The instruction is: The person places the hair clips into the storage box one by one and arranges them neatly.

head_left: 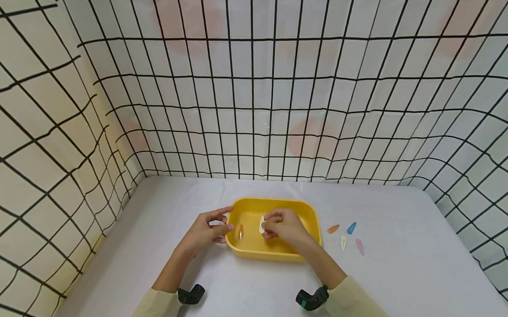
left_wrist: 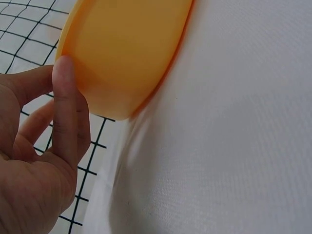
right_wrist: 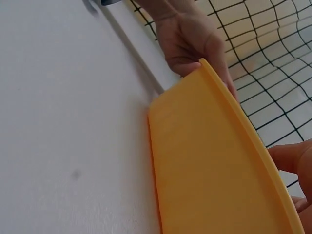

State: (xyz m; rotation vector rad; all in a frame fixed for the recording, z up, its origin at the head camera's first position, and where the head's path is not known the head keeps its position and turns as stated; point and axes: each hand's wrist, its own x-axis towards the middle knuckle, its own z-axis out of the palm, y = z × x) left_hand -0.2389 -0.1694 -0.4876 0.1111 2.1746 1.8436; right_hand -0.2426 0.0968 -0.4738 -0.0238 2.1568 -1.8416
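Observation:
A yellow tray point(head_left: 271, 256) sits on the white table, and my left hand point(head_left: 208, 230) pinches its left rim, thumb over the edge and other fingers along the outside wall. Seen from the left wrist, the fingers point(left_wrist: 64, 107) lie against the tray wall point(left_wrist: 126, 48). Over the tray, my right hand point(head_left: 286, 226) pinches a white hair clip point(head_left: 261, 224) between thumb and fingertips. Inside, near the left end, lies an orange hair clip point(head_left: 241, 231). The right wrist view shows the tray's outer side point(right_wrist: 204, 156) hiding its inside, with part of the right hand point(right_wrist: 297, 170) beyond the rim.
To the right of the tray, loose hair clips lie on the table point(head_left: 402, 278): an orange one point(head_left: 333, 228), a blue one point(head_left: 351, 227), a white one point(head_left: 343, 243) and a pink one point(head_left: 360, 246). Black grid netting point(head_left: 271, 107) borders the table's back and sides.

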